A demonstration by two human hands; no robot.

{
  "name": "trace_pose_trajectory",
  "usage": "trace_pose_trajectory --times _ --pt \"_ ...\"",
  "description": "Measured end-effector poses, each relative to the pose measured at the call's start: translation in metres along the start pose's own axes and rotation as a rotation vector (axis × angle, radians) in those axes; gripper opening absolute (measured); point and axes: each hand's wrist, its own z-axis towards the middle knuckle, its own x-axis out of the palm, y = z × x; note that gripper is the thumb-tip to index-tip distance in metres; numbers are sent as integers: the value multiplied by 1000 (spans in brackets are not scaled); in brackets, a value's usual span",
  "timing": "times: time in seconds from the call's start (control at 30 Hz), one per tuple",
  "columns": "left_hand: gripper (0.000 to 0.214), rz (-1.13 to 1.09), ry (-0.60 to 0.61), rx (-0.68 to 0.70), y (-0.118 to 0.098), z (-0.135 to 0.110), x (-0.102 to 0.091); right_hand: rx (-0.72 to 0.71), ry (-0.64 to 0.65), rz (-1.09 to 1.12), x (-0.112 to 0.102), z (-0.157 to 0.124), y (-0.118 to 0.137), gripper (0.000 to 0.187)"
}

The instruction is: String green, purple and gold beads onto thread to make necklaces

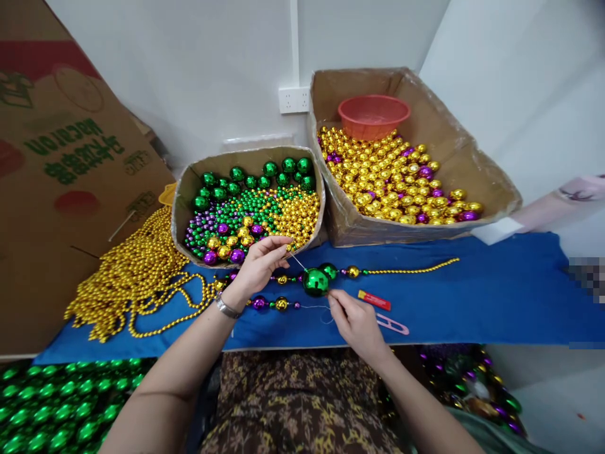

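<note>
My left hand (262, 261) is closed in a pinch on a thin needle or thread end (297, 260) just in front of the small box. My right hand (353, 320) pinches the thread right beside a large green ball (316, 282) threaded on it. A partly strung garland (350, 272) of green, gold and purple balls with a tail of small gold beads lies across the blue cloth (496, 296). A second short strand with purple and gold balls (270, 304) lies under my left wrist.
A small cardboard box (182, 189) holds green, gold and purple beads. A bigger box (472, 164) holds gold balls and a red basin (373, 115). Gold bead strands (137, 277) pile at left. A red lighter (374, 300) and pink scissors (392, 325) lie nearby. Green beads (57, 397) sit below left.
</note>
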Motion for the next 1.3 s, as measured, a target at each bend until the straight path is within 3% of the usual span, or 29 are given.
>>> trace_pose_trajectory --times 0.37,0.53,0.7,0.8,0.93,1.13,1.3 --pt "23 242 -15 64 1 -2 -4 4 15 -1 -2 -3 -1 17" --pt "21 361 36 82 4 -5 -3 4 7 -7 0 -4 -2 18" --pt "39 163 3 17 14 -13 13 31 -3 0 6 -7 -3 18" --pt "36 67 -40 -74 24 -20 21 60 19 14 11 -11 -6 19" --pt "30 85 -72 -113 40 -27 23 117 82 37 17 -18 -15 21" --pt "30 187 -134 -63 51 -30 17 176 181 97 21 -22 -25 19" --pt "29 195 -147 -59 52 -32 16 126 141 45 22 -21 -26 20"
